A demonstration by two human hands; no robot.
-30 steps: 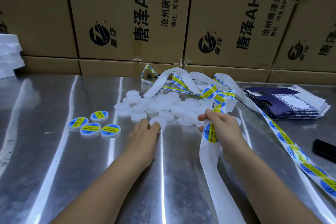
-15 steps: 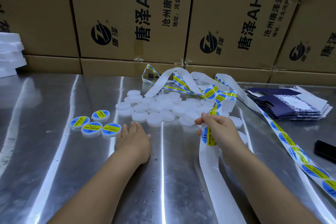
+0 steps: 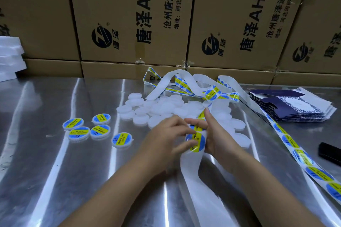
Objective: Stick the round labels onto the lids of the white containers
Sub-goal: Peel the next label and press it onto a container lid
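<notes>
Several white containers with blue-and-yellow round labels on their lids (image 3: pixel 100 131) lie at the left of the steel table; the nearest one (image 3: pixel 121 139) sits apart from the others. A pile of bare white containers (image 3: pixel 166 107) lies behind my hands. My right hand (image 3: pixel 219 140) holds the white label strip (image 3: pixel 190 167) upright. The thumb and fingers of my left hand (image 3: pixel 164 136) pinch the edge of a round label (image 3: pixel 197 141) on that strip. More strip with labels (image 3: pixel 302 158) trails off to the right.
Cardboard boxes (image 3: pixel 129 14) wall off the back of the table (image 3: pixel 55 180). White foam pieces (image 3: pixel 9 57) are stacked at the far left. Dark blue flat cartons (image 3: pixel 295 107) lie stacked at the right, and a black object (image 3: pixel 330 151) rests by the right edge.
My left hand left the table and moved right to the strip, where it now pinches a label. One more labelled container lies where that hand rested. My right hand stayed on the strip.
</notes>
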